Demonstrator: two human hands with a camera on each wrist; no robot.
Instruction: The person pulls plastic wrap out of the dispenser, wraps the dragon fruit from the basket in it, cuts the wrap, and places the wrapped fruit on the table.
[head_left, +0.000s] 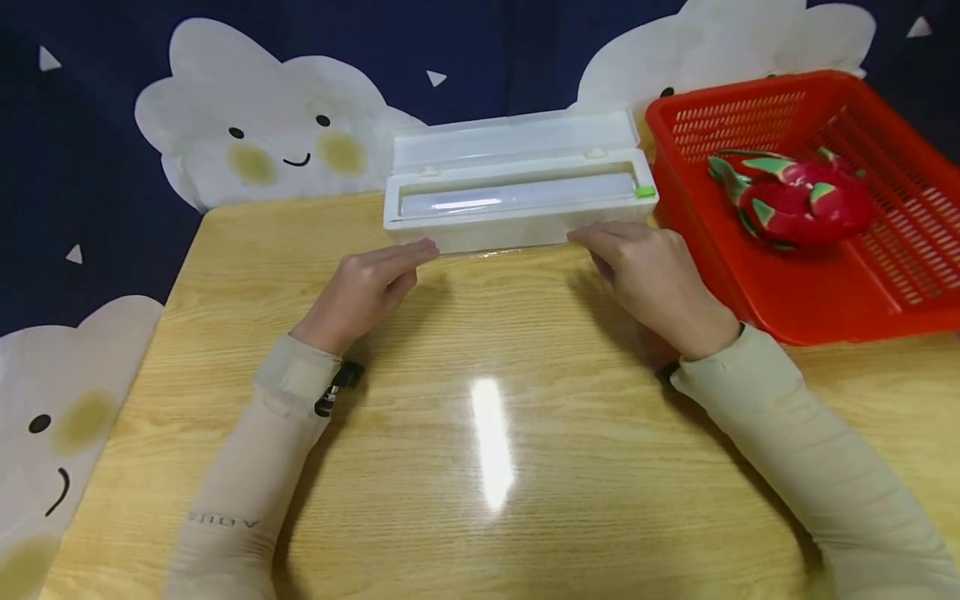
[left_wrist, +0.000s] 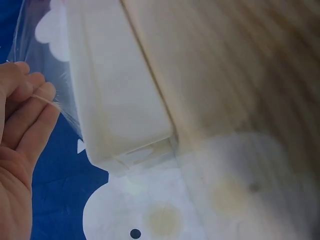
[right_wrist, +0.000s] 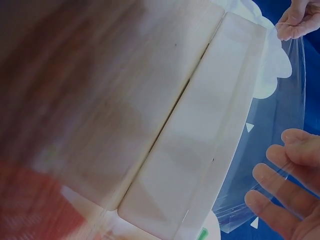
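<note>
Two hands hold clear film at the near side of a white box

The left hand (head_left: 367, 279) is nearly closed at the fingertips, thumb against fingers, with the edge of a clear film (right_wrist: 270, 120) nipped between them. The right hand (head_left: 648, 271) has hold of the same film by the thumb and forefinger; its other fingers are loosely spread, as the right wrist view shows. The two hands are well apart, each near one end of the box, and the film spans the gap between them. It is so clear that from above I can barely make it out.

Just beyond the fingertips is the long white box (head_left: 510, 229), lying across the far part of the bench (head_left: 420, 467). Its lid (head_left: 517, 137) is swung up along the far side, and inside lies a pale, shiny roll (head_left: 517, 196). A small green piece (head_left: 645, 192) sits at the right end of the box's rim.

Just beside that end, further right, is a red plastic basket (head_left: 701, 225) with slotted walls. I can't tell whether it touches the box. In it lies a dragon fruit (head_left: 813, 204), red with green-tipped scales.

Back towards me, both forearms are in beige sleeves (head_left: 232, 467). Past the bench's far and left edges I see a dark blue cloth (head_left: 495, 50) printed with smiling white clouds and little triangles.
</note>
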